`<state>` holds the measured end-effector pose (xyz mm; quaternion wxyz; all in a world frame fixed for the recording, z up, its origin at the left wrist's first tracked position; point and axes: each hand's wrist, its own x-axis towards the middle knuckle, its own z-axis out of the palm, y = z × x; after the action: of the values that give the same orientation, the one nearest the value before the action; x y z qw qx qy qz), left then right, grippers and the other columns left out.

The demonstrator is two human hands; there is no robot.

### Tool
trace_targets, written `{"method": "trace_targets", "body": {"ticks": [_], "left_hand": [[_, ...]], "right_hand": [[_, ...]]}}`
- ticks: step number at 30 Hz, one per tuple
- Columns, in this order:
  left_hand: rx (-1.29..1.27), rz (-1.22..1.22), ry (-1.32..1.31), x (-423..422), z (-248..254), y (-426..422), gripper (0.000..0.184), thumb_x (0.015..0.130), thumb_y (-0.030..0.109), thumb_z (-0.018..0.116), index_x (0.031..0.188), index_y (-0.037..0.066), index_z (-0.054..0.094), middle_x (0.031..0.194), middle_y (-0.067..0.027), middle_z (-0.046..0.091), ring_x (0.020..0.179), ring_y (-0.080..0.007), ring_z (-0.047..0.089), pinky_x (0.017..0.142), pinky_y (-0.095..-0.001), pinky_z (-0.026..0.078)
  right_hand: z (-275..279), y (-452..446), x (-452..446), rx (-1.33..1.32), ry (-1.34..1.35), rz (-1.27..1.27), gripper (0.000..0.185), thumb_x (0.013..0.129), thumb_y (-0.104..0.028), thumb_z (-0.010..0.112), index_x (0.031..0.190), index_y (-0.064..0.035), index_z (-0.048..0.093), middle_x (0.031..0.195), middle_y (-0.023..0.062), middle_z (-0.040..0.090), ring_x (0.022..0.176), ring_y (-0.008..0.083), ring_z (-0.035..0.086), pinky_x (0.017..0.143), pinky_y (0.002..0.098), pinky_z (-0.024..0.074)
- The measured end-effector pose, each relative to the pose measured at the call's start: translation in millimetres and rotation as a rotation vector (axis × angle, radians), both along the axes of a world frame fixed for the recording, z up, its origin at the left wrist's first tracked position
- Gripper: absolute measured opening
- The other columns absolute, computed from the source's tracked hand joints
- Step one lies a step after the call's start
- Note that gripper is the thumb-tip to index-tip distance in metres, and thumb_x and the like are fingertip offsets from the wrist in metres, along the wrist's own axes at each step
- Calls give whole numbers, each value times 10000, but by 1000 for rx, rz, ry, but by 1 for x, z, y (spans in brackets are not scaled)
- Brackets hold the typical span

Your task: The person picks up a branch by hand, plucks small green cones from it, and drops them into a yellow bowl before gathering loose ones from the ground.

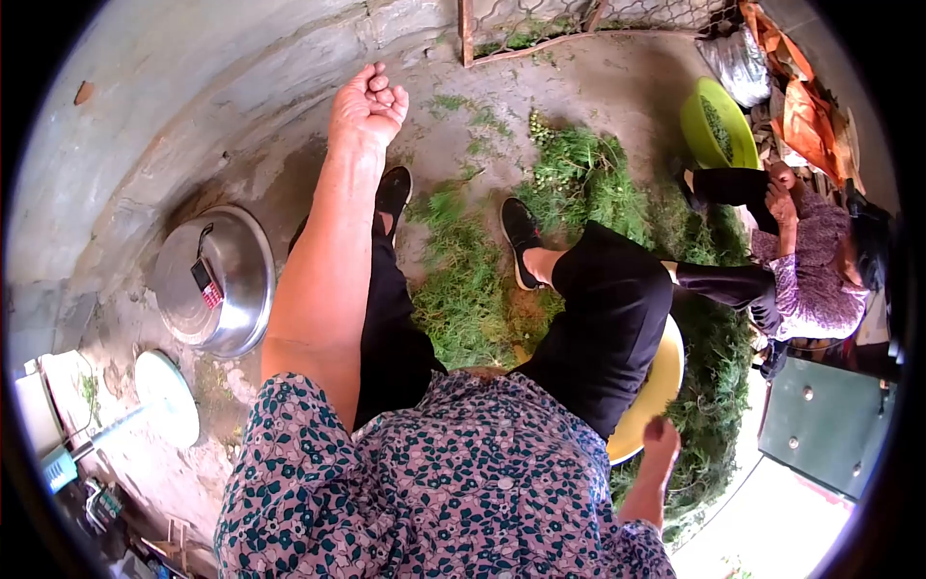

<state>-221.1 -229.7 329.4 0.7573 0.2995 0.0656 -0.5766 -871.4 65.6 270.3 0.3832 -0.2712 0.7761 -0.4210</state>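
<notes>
My left hand (368, 104) is stretched out ahead over the concrete floor, palm up, with its fingers curled in and nothing seen in them. Low on the right, my right hand (660, 439) is beside a yellow basin (666, 381); its fingers are too small and unclear to read. Feathery green plants (463, 280) lie on the floor between my black shoes. A further heap (588, 179) with small round green pods or berries lies beyond my right-hand shoe (522, 232).
An upturned metal basin (256, 280) with a phone (205, 283) on it is at left, near a round pale stand (166, 398). At right sits another person (815, 256), hands together, near a green basin (693, 125). A green metal box (820, 420) stands lower right.
</notes>
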Motion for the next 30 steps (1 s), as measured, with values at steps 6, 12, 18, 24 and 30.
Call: {"method": "trace_targets", "body": {"ticks": [6, 12, 18, 24, 30], "left_hand": [[-13, -34, -73, 17, -1, 62, 127, 886, 170, 535, 892, 43, 550, 512, 45, 383, 409, -80, 327, 539, -256, 449], [-31, 54, -36, 18, -17, 94, 152, 891, 185, 530, 870, 39, 566, 524, 43, 413, 418, -85, 341, 552, -242, 440], [2, 99, -108, 19, -18, 104, 143, 880, 190, 551, 824, 60, 570, 553, 37, 446, 437, -92, 373, 557, -253, 431], [86, 191, -136, 36, -26, 121, 143, 872, 197, 562, 834, 60, 571, 560, 37, 446, 444, -90, 369, 556, -252, 430], [120, 161, -180, 23, -24, 115, 135, 865, 197, 572, 829, 66, 567, 574, 38, 452, 456, -85, 372, 561, -261, 436]], "right_hand": [[-29, -37, 112, 185, 201, 474, 183, 816, -64, 565, 967, 39, 588, 841, 55, 610, 779, 129, 572, 728, 245, 463], [-58, -63, 138, 219, 215, 576, 187, 812, -76, 569, 959, 37, 594, 831, 57, 612, 766, 131, 573, 717, 248, 464], [-69, -71, 140, 250, 233, 612, 192, 808, -88, 572, 952, 35, 600, 820, 59, 615, 754, 134, 575, 706, 252, 464], [-79, -71, 135, 283, 245, 649, 197, 804, -101, 576, 945, 33, 606, 809, 61, 617, 741, 136, 576, 695, 255, 465], [-86, -73, 134, 320, 252, 662, 202, 800, -113, 580, 938, 31, 611, 799, 63, 619, 729, 138, 577, 684, 258, 465]]}}
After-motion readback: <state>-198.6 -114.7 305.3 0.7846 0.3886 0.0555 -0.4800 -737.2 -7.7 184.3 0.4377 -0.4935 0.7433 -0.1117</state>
